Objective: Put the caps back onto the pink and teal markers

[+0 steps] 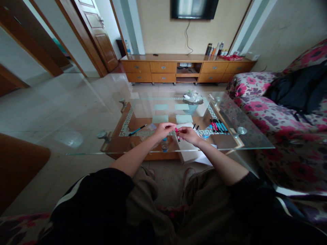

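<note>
Above the glass table (158,149), both of my hands meet at a pink pen (176,130), its dark and silvery tip end pointing down. My left hand (164,130) pinches near its upper end, the fingertips closed. Gripping it from the other side, my right hand (189,135) has its fingers curled and hides part of the barrel. A blue and black pen (138,130) lies on the glass to the left. Two small black pieces (196,127), perhaps pen caps, are just beyond my right hand. Further right rests a row of pink, blue and black pens (219,126).
Below the glass are a white box (187,156) and a bottle with a blue cap (165,145). A filled waste basket (192,107) stands on the table's far side. The flowered sofa (265,117) borders the right, and a wooden cabinet (163,67) lines the wall.
</note>
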Available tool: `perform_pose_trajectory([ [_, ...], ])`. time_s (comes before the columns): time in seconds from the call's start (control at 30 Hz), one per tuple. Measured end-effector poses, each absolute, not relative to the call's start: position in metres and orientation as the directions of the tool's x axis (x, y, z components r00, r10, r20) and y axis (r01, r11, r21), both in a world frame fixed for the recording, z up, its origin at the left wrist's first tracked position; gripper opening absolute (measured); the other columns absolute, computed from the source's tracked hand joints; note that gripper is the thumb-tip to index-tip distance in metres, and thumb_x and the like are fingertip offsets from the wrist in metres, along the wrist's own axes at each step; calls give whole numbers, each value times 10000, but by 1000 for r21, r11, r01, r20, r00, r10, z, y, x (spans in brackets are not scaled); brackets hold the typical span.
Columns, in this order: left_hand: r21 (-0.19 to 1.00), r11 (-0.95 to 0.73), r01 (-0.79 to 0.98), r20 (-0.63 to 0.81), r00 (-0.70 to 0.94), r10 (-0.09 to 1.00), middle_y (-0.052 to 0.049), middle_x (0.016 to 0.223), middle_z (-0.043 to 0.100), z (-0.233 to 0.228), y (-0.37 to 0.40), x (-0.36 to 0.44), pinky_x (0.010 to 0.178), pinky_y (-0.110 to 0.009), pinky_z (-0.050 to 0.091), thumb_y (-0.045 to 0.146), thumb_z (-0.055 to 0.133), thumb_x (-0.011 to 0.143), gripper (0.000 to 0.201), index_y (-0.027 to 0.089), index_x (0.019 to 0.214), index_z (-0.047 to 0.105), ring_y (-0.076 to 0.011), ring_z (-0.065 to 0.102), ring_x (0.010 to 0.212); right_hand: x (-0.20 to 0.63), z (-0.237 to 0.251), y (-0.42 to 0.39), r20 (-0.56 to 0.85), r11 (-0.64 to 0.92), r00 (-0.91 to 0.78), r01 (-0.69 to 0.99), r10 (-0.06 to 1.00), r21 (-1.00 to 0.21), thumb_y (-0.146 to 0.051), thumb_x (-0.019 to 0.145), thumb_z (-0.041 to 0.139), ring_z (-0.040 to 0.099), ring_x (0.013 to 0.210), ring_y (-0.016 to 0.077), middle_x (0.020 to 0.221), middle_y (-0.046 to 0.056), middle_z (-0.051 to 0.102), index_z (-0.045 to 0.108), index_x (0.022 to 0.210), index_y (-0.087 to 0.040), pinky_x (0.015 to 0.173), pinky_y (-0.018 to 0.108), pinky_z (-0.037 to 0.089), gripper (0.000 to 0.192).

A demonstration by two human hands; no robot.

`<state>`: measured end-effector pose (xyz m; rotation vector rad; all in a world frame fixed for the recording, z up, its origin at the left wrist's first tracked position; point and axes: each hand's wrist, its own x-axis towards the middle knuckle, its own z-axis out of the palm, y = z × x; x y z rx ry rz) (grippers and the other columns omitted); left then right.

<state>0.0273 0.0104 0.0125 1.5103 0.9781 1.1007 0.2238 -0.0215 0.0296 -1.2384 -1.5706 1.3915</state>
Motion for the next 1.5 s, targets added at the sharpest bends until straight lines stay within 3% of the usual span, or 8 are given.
perform_pose_trajectory([
  [0.27, 981, -190, 40, 168, 309, 936, -117, 986, 794, 17, 8, 29, 875, -367, 551, 462, 803, 765, 365, 140, 937, 809, -234, 709, 898, 223, 32, -22, -43, 9, -290, 176, 956, -984, -326, 757, 755, 567, 576, 114, 734, 24, 702, 734, 897, -154, 490, 215, 421, 223],
  [0.5, 990, -140, -13, 137, 319, 938, -109, 1028, 770, 22, 3, 30, 758, -312, 544, 397, 831, 755, 451, 146, 1123, 756, -192, 688, 842, 222, 35, -23, 5, 57, -307, 161, 952, -985, -395, 746, 770, 564, 585, 121, 719, 9, 694, 739, 890, -171, 537, 240, 450, 268],
  [0.67, 991, -134, -6, 125, 394, 911, -95, 948, 759, 26, 0, 32, 765, -304, 529, 448, 830, 743, 389, 128, 954, 763, -198, 679, 851, 222, 34, -21, 54, 106, -303, 158, 951, -982, -452, 714, 806, 596, 647, 133, 738, 15, 704, 746, 880, -159, 629, 266, 489, 341],
  [0.87, 985, -172, -24, 170, 347, 922, -60, 859, 732, 27, 0, 33, 758, -292, 515, 466, 839, 722, 388, 130, 878, 726, -167, 651, 790, 223, 26, -15, 50, 93, -256, 160, 965, -983, -394, 664, 847, 660, 748, 163, 834, 48, 739, 720, 867, -161, 748, 304, 537, 334],
  [1.07, 989, -123, -82, 139, 249, 958, -48, 833, 724, 19, 4, 33, 704, -283, 528, 472, 813, 764, 391, 141, 910, 667, -151, 661, 728, 244, 43, -5, 181, 168, 31, 244, 983, -955, -401, 797, 698, 617, 684, 154, 850, 56, 714, 702, 971, -155, 661, 284, 513, 302],
  [1.2, 985, -119, -124, 140, 178, 974, -48, 846, 718, 11, 9, 30, 677, -303, 553, 480, 829, 740, 430, 148, 949, 653, -165, 688, 704, 271, 50, 4, 311, 225, 275, 305, 910, -926, -384, 840, 617, 646, 780, 180, 952, 93, 726, 679, 1034, -147, 736, 301, 530, 313],
  [1.37, 988, -96, -121, 111, 132, 985, -47, 875, 714, 9, 11, 26, 651, -311, 570, 486, 836, 727, 530, 172, 1098, 622, -193, 725, 722, 303, 41, 10, 271, 91, 353, 451, 895, -888, -313, 838, 570, 669, 827, 203, 1011, 132, 736, 673, 1087, -123, 784, 323, 538, 330],
  [1.5, 987, -99, -125, 115, 128, 985, -52, 877, 716, 11, 10, 24, 637, -311, 573, 498, 833, 728, 527, 167, 1079, 622, -190, 725, 699, 320, 37, 12, 277, -7, 346, 636, 897, -772, -235, 816, 557, 680, 840, 213, 1018, 135, 753, 696, 1090, -115, 828, 332, 531, 330],
])
